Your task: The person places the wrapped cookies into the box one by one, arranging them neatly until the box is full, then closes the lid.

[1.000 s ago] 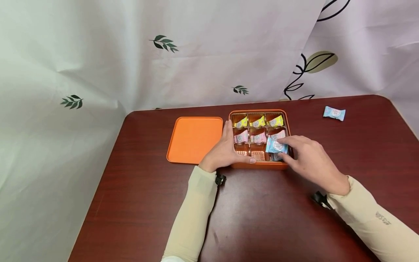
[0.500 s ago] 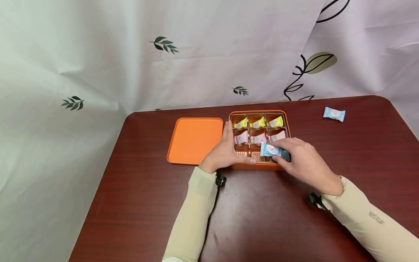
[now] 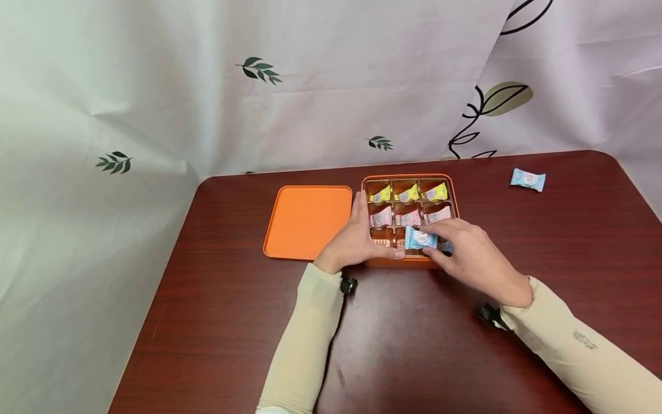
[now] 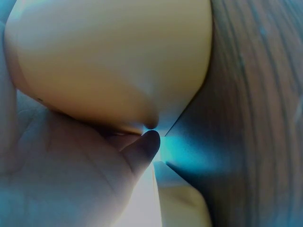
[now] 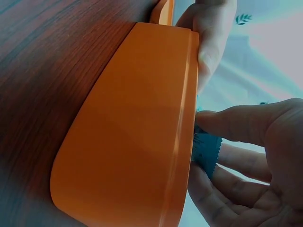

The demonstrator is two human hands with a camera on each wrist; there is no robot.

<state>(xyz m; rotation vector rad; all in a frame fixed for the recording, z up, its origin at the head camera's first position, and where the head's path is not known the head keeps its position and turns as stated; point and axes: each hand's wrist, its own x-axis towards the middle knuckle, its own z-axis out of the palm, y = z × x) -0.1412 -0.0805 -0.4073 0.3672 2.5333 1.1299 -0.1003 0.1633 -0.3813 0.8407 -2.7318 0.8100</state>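
Observation:
An orange box (image 3: pixel 421 263) with a brown divided tray stands on the table. My left hand (image 3: pixel 354 238) rests against its left side, fingers straight, thumb lying along the front rim. Over the front middle compartment, my right hand (image 3: pixel 478 253) pinches a blue-wrapped candy (image 3: pixel 420 238) between thumb and fingertips. Another blue candy (image 3: pixel 446 247) shows partly under that hand, in the front right compartment. Yellow candies (image 3: pixel 407 194) fill the back row and pink candies (image 3: pixel 408 218) the middle row. In the right wrist view, the pinched wrapper (image 5: pixel 207 151) shows at the box rim.
Left of the box lies an orange lid (image 3: pixel 310 221), close to my left hand. A single blue candy (image 3: pixel 528 179) lies at the back right of the dark red table (image 3: pixel 403 339). A patterned white curtain (image 3: pixel 320 103) hangs behind the table.
My right hand has moved left with the blue candy, from above the front right compartment to above the front middle one. My left hand has stayed on the box.

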